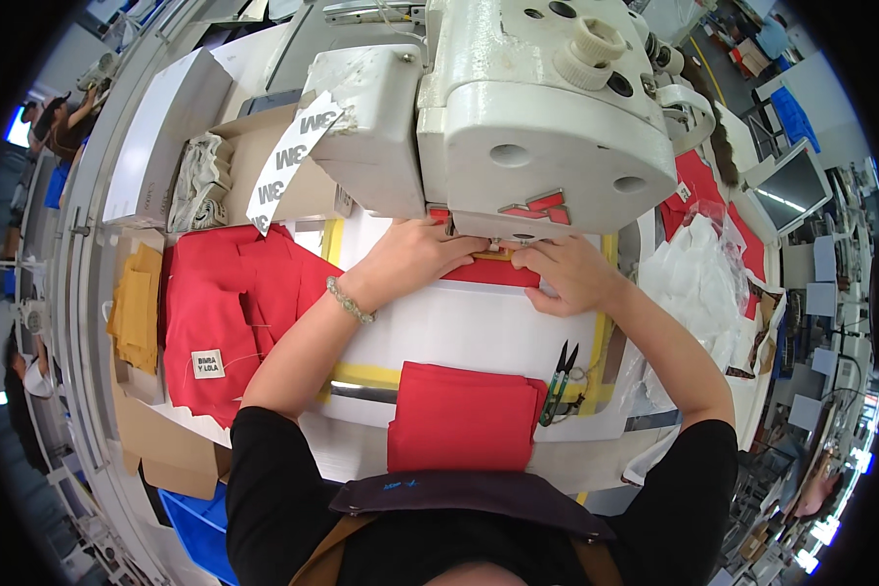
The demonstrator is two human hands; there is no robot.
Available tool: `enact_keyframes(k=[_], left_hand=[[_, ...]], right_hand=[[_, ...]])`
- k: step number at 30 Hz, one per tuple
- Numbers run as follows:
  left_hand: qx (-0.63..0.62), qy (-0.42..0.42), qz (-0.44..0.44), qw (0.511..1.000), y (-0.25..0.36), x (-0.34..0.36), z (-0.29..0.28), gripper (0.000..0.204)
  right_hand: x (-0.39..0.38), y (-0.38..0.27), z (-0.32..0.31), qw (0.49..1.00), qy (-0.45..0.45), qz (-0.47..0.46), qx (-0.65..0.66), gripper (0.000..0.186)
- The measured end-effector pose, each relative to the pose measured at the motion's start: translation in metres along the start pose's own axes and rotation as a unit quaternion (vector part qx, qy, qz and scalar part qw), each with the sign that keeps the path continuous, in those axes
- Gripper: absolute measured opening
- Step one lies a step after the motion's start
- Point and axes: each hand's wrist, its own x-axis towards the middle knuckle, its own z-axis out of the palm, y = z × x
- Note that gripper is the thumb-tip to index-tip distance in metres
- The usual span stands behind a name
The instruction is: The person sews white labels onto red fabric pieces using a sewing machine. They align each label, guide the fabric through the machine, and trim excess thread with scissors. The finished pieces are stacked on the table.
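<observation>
My left hand (415, 256), with a beaded bracelet on its wrist, lies with fingers stretched onto a red fabric piece (479, 273) beneath the head of a white sewing machine (547, 137). My right hand (566, 273) presses the same piece from the right, fingers bent and thumb apart. A narrow yellow piece (498, 254) shows between my fingertips; the needle area is mostly hidden by the machine. Folded red fabric (464, 420) lies near my body, with black-bladed thread snips (559, 381) to its right on the white, yellow-taped work surface (469, 332).
Red pieces (215, 293), yellow pieces (139, 303) and boxes (146, 166) crowd the left. White bagged material (689, 293) and a grey screen (791, 186) stand right. A blue bin (190, 537) sits lower left. Other people (66, 132) work beyond the left rail.
</observation>
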Motion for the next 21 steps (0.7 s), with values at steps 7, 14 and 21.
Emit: enact_keyframes(k=[7, 14, 21], left_hand=[[-0.035, 0.040, 0.024, 0.998, -0.001, 0.004, 0.004, 0.026], [0.026, 0.035, 0.008, 0.999, 0.000, -0.002, 0.005, 0.022], [0.040, 0.066, -0.007, 0.997, -0.003, -0.008, 0.006, 0.021]], right_hand=[[0.001, -0.002, -0.003, 0.999, 0.019, -0.023, -0.015, 0.034], [0.004, -0.003, -0.005, 0.998, 0.033, -0.039, -0.023, 0.033], [0.004, -0.002, -0.003, 0.999, 0.028, -0.039, -0.014, 0.032]])
